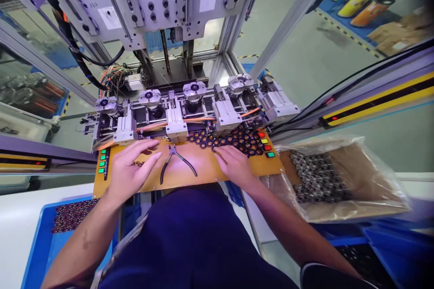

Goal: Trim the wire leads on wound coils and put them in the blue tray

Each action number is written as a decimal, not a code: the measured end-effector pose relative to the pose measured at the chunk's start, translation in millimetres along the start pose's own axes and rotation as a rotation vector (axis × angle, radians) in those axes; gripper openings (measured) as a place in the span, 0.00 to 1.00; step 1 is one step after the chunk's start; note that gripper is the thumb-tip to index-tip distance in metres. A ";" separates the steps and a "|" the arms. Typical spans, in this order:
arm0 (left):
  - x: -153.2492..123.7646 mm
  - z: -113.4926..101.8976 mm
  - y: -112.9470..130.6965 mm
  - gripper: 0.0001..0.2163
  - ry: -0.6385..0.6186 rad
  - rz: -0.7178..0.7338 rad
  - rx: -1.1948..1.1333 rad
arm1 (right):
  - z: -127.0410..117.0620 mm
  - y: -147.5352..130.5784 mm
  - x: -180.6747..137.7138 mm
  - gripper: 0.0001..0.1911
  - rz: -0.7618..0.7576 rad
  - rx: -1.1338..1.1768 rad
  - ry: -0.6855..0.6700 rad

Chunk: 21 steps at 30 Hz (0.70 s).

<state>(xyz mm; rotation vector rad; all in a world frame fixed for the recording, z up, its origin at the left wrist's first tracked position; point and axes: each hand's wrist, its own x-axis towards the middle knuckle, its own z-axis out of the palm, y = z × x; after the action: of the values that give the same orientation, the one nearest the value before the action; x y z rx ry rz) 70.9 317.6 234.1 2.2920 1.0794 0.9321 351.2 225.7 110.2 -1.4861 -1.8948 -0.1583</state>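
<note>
My left hand (130, 167) is over the left part of the orange-brown work panel (210, 176), thumb and fingers apart, with nothing seen between them. A few small copper-and-dark parts (138, 163) lie just behind it, partly hidden. My right hand (233, 165) rests low over the panel's right half, fingers stretched out. Its fingertips reach the edge of a spread of small dark ring-shaped parts with copper-coloured centres (237, 140); whether they touch one I cannot tell. Between both hands lie wire cutters (178, 162), jaws pointing to the machine, dark handles spread toward me.
Behind the panel stands a machine with several round metal fixtures (192, 90). Lit buttons (270, 155) line both panel ends. A plastic-lined box of metal parts (318, 176) is at right, a blue tray (42, 235) at lower left. Yellow sensor bars (379, 101) flank the station.
</note>
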 end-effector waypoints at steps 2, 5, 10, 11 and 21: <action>4.6 11.7 7.3 0.09 -0.058 0.000 -0.072 | 17.0 5.4 -9.4 0.10 0.068 -0.014 -0.067; -0.9 28.0 12.7 0.09 -0.131 -0.005 -0.132 | 34.9 12.4 -9.0 0.09 0.146 -0.004 -0.153; -17.9 31.5 6.7 0.09 -0.152 -0.051 -0.147 | 51.0 18.0 8.2 0.07 0.198 0.098 -0.195; -21.1 30.2 4.7 0.09 -0.146 -0.076 -0.148 | 50.8 16.4 11.9 0.06 0.195 0.135 -0.189; -31.9 32.5 19.8 0.15 -0.305 -0.193 -0.533 | -15.3 -82.4 44.0 0.08 0.114 0.852 -0.009</action>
<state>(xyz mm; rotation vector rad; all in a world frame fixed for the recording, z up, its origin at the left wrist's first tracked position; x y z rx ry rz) 89.5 277.1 212.2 1.7824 0.7870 0.6649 281.2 226.2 174.0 -0.9818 -1.5597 0.6349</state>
